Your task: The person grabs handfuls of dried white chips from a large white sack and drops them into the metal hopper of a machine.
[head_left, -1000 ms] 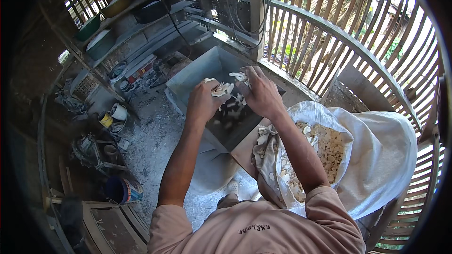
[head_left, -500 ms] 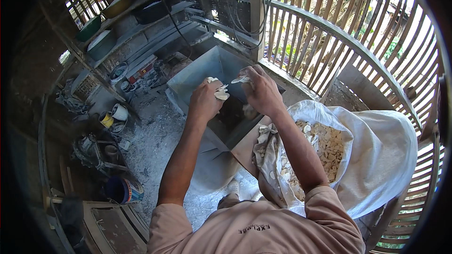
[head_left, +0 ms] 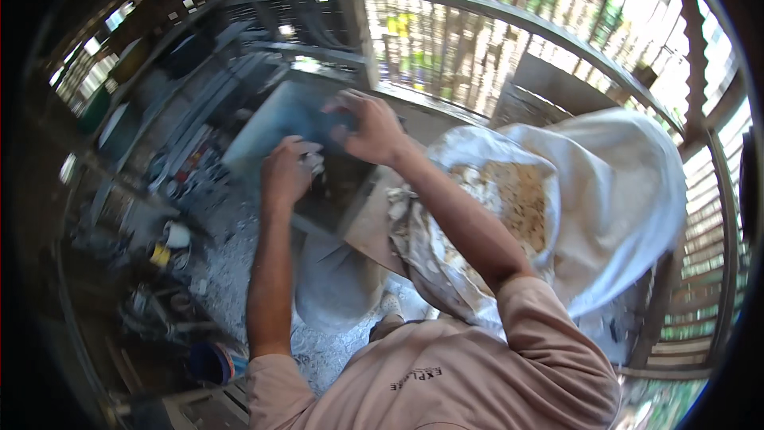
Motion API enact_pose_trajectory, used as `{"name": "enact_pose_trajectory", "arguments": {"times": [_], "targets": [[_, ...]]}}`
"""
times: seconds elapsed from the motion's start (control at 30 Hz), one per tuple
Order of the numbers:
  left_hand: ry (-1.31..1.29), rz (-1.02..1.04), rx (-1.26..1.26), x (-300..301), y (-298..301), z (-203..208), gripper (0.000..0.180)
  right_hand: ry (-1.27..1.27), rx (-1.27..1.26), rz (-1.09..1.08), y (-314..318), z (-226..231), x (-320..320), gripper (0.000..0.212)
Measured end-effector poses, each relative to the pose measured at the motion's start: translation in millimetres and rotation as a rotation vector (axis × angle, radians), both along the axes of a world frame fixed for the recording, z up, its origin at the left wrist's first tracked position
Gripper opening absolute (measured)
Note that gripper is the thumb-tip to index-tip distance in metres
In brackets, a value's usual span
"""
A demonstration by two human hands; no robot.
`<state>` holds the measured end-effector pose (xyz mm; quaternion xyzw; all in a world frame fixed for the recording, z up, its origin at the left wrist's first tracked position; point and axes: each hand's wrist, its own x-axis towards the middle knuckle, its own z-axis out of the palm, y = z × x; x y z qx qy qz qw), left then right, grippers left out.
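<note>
The left hand (head_left: 285,173) is left of the frame's centre, over the near part of a square metal hopper (head_left: 261,134), its grip partly closed around a few pale chips (head_left: 313,162) that stick out on its right side. The right hand (head_left: 372,132) is higher and farther right, over the hopper's right part, with its grip loosely open: fingers curve leftward and the thumb stands apart below them; blur hides whether it has hold of any pieces. The 2 hands are near each other but apart. The hopper's inside is bluish grey on the upper left and dark toward the bottom. Right of the frame's centre, a big white sack (head_left: 622,191) lies with its mouth open toward the hopper, showing a chip heap (head_left: 517,195) inside; the right forearm (head_left: 461,211) passes across the left part of that mouth. Below the hopper is a rounded grey bulk (head_left: 338,291), above a pale, dusty floor (head_left: 227,271). At the left of the frame, a white bucket (head_left: 177,235) is just beside a yellow container (head_left: 160,256), and a dark blue bucket (head_left: 208,362) is at the lower left. A slatted wall (head_left: 454,41) fills the upper right.
</note>
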<state>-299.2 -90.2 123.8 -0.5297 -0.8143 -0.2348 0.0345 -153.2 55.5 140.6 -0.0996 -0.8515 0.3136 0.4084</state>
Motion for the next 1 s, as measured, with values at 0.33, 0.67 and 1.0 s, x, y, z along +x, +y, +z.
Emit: {"name": "enact_pose_trajectory", "arguments": {"times": [0.33,0.67,1.0], "targets": [[0.045,-0.12,0.573,54.8,-24.6,35.7,0.021,-0.059,-0.442,-0.556,-7.3,-88.0,217.7,0.045],[-0.389,-0.764,0.041,275.5,-5.2,-113.8,0.077,-1.204,-0.151,-0.687,-107.3,-129.8,331.6,0.126],[-0.044,-0.602,-0.003,299.0,45.3,-176.2,0.126,-0.839,-0.228,-0.845,-45.2,-178.8,310.5,0.115]]}}
